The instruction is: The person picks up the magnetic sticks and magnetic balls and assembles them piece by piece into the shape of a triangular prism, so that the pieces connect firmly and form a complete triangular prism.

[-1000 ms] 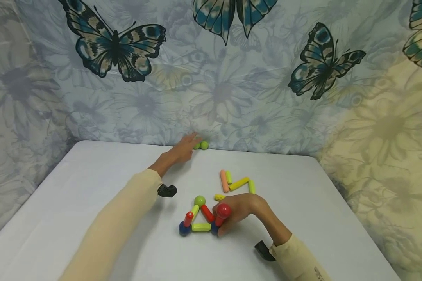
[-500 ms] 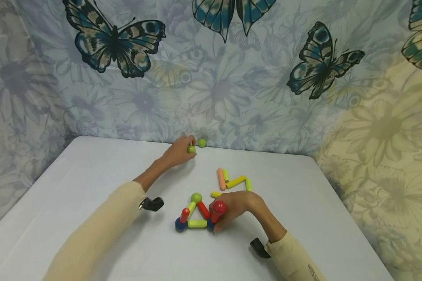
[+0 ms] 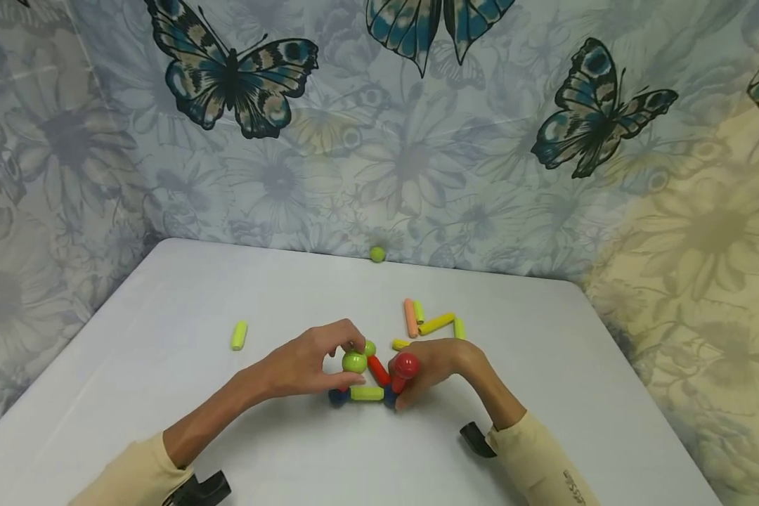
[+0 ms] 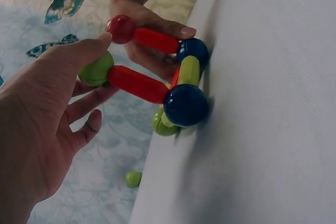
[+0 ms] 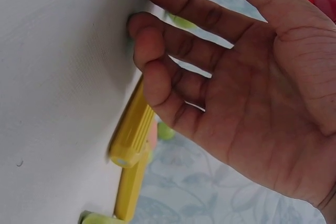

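One grn stick [image 3: 239, 336] lies L of the frame [image 3: 367, 393]. L hand [image 3: 313, 358], back from far beyond it, now pinches grn ball [image 3: 354, 362] atop frame's L upright red stick [image 4: 137, 84], so both uprights [image 4: 156, 41] prob. capped. R hand [image 3: 436, 362] grips frame's R blue ball [image 3: 389, 397]; loose sticks [image 3: 436, 323] behind frame.

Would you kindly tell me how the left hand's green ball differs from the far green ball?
The left hand holds its green ball; the far green ball lies untouched. The held ball meets a red stick; the far ball touches no stick. Both are round and green.
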`<state>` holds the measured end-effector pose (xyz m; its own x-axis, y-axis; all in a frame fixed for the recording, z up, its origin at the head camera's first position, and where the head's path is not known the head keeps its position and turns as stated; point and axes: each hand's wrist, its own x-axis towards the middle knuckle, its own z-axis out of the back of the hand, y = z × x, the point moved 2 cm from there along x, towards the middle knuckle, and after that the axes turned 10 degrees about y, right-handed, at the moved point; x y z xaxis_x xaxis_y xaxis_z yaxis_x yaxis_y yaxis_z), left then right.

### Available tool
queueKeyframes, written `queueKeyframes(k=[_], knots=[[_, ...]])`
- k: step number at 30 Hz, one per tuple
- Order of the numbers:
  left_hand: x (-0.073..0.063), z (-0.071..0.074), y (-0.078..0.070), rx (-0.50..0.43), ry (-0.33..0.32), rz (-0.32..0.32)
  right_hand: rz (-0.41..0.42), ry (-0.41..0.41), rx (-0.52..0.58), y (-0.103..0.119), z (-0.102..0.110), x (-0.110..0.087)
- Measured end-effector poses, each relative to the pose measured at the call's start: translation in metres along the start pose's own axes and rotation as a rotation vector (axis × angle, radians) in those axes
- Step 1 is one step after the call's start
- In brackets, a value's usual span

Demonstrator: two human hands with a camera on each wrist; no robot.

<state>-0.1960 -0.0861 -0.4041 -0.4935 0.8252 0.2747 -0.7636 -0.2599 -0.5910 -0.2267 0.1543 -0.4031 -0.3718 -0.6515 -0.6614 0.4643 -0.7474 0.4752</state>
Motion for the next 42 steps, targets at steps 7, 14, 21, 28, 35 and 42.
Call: queueKeyframes(k=[7, 14, 21, 28, 35, 42], knots=[[-0.008, -0.004, 0.011, -0.077, -0.03, 0.011, 0.011, 0.003, 0.021, -0.001, -0.001, 0.002], [-0.015, -0.029, 0.043, -0.308, 0.135, 0.107, -0.009, -0.006, 0.033, 0.0, 0.0, 0.001], [-0.023, -0.041, 0.062, -0.504, 0.087, 0.059, -0.026, -0.02, 0.064, 0.001, 0.0, 0.002], [-0.023, -0.042, 0.066, -0.451, 0.106, 0.071, -0.047, -0.024, 0.039, -0.002, 0.006, -0.01], [-0.02, -0.046, 0.068, -0.409, 0.094, 0.08, -0.003, -0.307, -0.046, -0.024, 0.033, -0.059], [-0.021, -0.048, 0.07, -0.377, 0.064, 0.047, -0.069, -0.428, -0.088, -0.043, 0.037, -0.064]])
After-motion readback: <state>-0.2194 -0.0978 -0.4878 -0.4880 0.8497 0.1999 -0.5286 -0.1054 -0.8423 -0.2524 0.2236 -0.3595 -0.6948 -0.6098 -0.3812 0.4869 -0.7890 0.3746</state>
